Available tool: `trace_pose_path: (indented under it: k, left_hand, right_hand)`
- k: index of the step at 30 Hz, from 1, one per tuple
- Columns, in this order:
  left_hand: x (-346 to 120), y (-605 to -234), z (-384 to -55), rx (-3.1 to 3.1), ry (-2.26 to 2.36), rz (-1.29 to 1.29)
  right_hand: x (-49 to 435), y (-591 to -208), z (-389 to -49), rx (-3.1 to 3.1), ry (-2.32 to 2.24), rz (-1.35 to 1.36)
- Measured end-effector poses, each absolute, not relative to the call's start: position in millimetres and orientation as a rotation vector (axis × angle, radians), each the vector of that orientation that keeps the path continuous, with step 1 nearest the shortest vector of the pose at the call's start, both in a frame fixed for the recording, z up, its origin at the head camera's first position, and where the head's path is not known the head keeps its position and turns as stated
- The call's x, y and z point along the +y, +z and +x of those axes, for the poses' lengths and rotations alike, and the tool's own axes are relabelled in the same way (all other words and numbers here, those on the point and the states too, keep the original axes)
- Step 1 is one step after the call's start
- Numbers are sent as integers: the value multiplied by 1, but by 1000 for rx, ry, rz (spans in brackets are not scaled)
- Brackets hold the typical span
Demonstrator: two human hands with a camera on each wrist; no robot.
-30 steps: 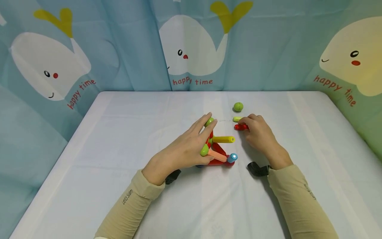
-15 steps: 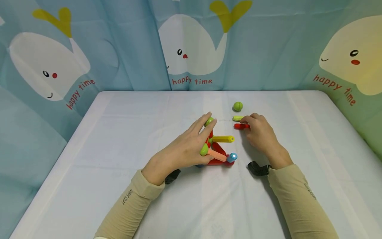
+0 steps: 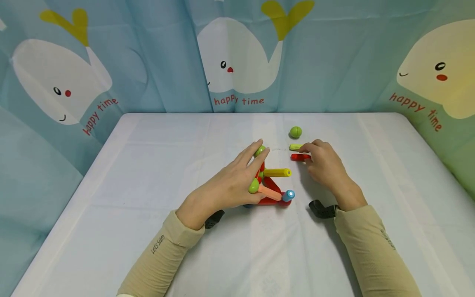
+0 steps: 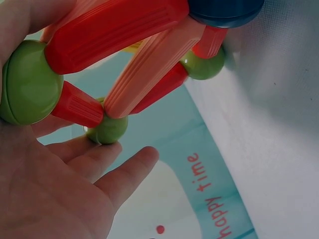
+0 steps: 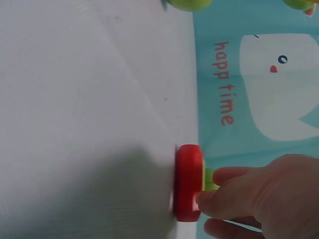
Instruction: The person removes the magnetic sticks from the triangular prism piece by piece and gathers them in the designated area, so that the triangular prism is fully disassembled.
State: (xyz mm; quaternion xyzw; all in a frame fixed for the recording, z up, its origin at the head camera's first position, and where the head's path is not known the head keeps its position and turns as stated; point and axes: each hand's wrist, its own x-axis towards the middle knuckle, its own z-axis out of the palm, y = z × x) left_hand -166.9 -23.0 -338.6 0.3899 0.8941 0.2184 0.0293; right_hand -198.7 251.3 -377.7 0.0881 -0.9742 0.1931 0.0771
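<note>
My left hand [image 3: 230, 181] holds a ball-and-stick building toy [image 3: 270, 192] near the table's middle. It has red, peach and yellow rods joined at green balls, plus blue ball pieces. In the left wrist view, one green ball [image 4: 32, 82] sits between thumb and palm, while the other fingers extend under a second ball [image 4: 107, 129]. Right of the toy, my right hand [image 3: 326, 169] pinches a short red rod [image 3: 298, 157] lying on the cloth. The thumb tip meets that rod's side in the right wrist view. A yellow-green rod [image 3: 295, 147] lies just behind, partly covered by the fingers.
A loose green ball [image 3: 295, 132] rests farther back on the white-covered table [image 3: 167, 165]. Behind the table's far edge hangs a blue curtain [image 3: 159, 53] with printed whales. Black wrist devices, including one by the right wrist [image 3: 322, 209], sit close over the cloth.
My right hand and forearm have shifted very slightly to the right. The left hand and the building toy stay in place.
</note>
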Motion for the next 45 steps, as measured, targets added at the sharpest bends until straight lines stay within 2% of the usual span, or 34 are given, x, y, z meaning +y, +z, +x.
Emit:
trace_pose_path:
  k: [19,24,34,45]
  left_hand:
    - [-26,-339,-171,2716,724,1136]
    - [-31,-338,-174,2749,736,1070]
    - [-35,-337,-176,2760,754,1030]
    - [-35,-337,-174,2771,742,1054]
  right_hand:
    - [238,-330,-172,-2636,721,420]
    - [229,-322,-164,-2626,716,556]
    - [209,-310,-146,-2908,701,864]
    - [200,-310,-140,-2987,688,876]
